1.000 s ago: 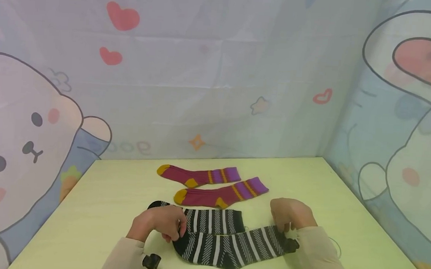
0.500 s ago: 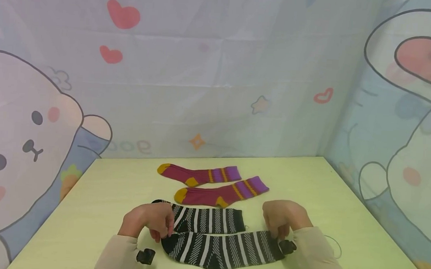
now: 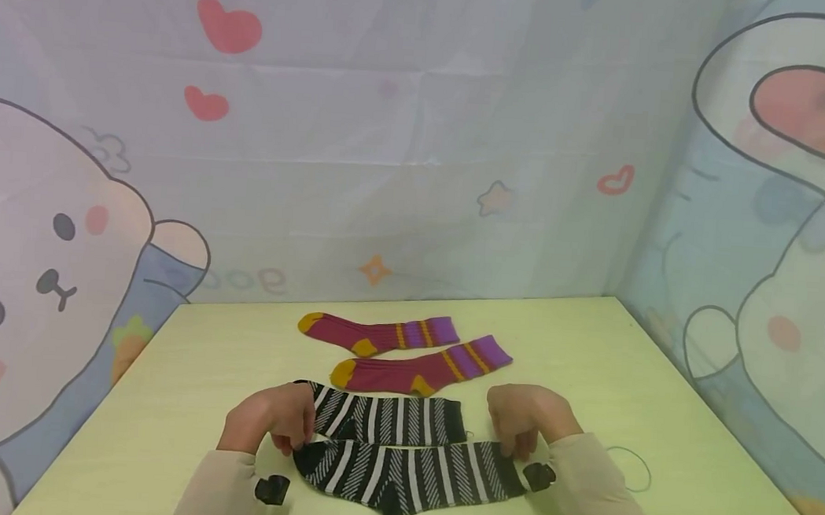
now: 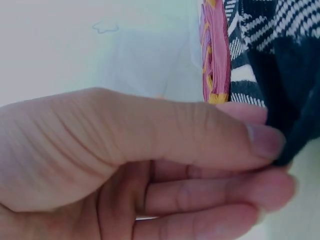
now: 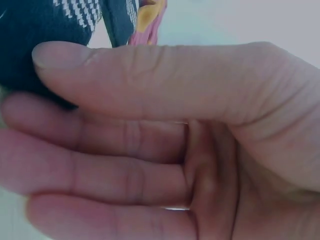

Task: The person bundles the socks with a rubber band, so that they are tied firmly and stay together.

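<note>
Black-and-white striped knit sock [image 3: 413, 474] spread out, not yet let go.
Left hand [image 3: 271, 417] pinches toe, right hand [image 3: 525, 414] pinches cuff, sock spans between. Matching striped sock [image 3: 395, 419] already laid just beyond hands; two purple-cuffed maroon knit socks [image 3: 385, 376] already flat farther beyond.

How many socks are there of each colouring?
Black-and-white striped socks: 2
Maroon socks with purple cuffs and yellow toes: 2
Total: 4 socks
</note>
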Available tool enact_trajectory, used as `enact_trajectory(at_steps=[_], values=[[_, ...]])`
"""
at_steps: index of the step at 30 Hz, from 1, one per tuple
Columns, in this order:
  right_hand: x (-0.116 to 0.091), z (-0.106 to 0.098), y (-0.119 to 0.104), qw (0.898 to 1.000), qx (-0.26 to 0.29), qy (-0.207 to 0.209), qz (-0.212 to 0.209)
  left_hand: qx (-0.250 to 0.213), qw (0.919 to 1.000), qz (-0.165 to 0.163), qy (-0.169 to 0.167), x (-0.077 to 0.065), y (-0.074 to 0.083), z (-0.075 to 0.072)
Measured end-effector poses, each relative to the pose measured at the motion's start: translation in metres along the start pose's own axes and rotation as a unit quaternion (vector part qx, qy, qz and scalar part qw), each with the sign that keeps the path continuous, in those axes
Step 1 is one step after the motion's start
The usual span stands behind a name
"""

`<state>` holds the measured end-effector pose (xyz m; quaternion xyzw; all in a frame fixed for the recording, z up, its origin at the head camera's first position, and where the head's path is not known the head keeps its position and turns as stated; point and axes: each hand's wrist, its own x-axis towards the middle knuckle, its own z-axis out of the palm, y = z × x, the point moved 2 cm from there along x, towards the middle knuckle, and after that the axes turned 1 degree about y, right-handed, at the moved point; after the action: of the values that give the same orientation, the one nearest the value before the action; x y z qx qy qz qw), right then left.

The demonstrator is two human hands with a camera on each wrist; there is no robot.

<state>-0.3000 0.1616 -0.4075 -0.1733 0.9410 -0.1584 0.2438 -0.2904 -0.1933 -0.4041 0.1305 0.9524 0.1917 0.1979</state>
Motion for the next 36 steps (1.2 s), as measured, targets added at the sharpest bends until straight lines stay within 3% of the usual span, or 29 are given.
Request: enact_trajectory(at_steps=[12,18,22,26,31,36], values=[[0.003,-0.002,0.002,1.0,0.0,0.001,-0.003,0.006,0.9999,-0.013,0.0,0.0,-0.002,0.0],[0.003,-0.011,0.005,0.999,0.008,0.039,-0.016,-0.014,0.9997,-0.002,0.021,-0.001,-0.006,-0.007],[0.007,-0.013,0.003,0.997,0.025,0.068,-0.032,-0.038,0.9972,0.019,0.061,0.001,-0.013,-0.011],[0.014,-0.012,-0.002,0.993,0.045,0.098,-0.042,-0.036,0.9899,0.035,0.133,0.006,-0.02,-0.015],[0.022,-0.013,-0.008,0.987,0.068,0.138,-0.046,-0.025,0.978,0.013,0.207,0.012,-0.031,-0.02],[0.03,-0.011,-0.014,0.977,0.041,0.191,-0.08,-0.019,0.9682,-0.011,0.249,0.018,-0.042,-0.021]])
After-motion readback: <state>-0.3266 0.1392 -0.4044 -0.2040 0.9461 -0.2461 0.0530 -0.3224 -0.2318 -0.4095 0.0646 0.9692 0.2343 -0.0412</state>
